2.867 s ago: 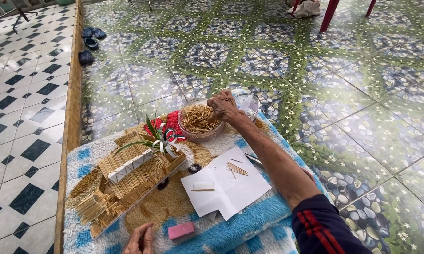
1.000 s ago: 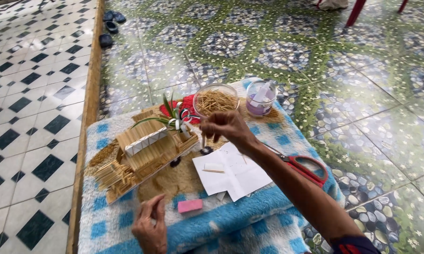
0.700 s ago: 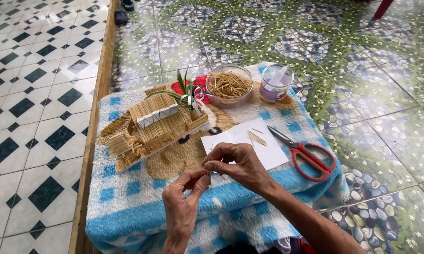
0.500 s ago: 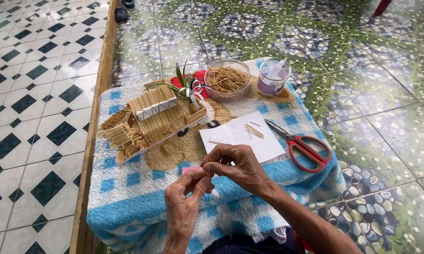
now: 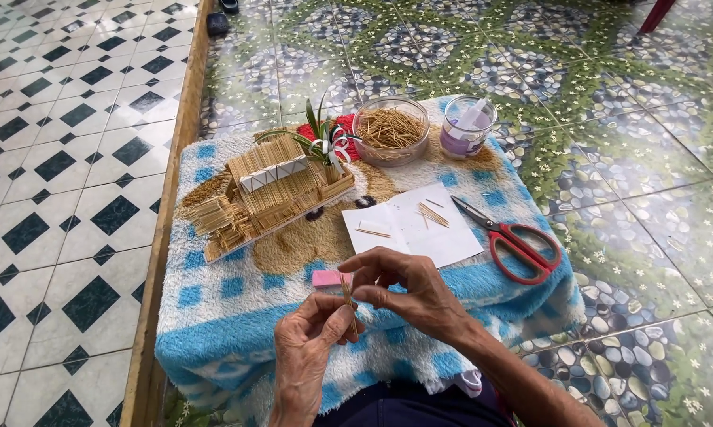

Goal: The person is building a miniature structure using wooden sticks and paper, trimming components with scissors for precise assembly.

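Observation:
My left hand (image 5: 309,348) and my right hand (image 5: 408,289) meet near the front edge of a blue and white towel (image 5: 214,332), both pinching a small bunch of toothpicks (image 5: 347,296) held upright between the fingertips. Just behind the fingers lies a pink eraser-like block (image 5: 329,278). A white sheet of paper (image 5: 419,229) with a few loose toothpicks lies beyond my right hand. A toothpick house model (image 5: 269,190) stands at the left of the towel.
A glass bowl of toothpicks (image 5: 390,130) and a clear cup with a purple base (image 5: 468,126) stand at the back. Red-handled scissors (image 5: 514,241) lie to the right of the paper. A small green plant with a red ribbon (image 5: 329,138) sits behind the house. Tiled floor surrounds the towel.
My right hand came back from the bowl to the front edge and joined my left hand on the toothpicks. The view tilted down and closer.

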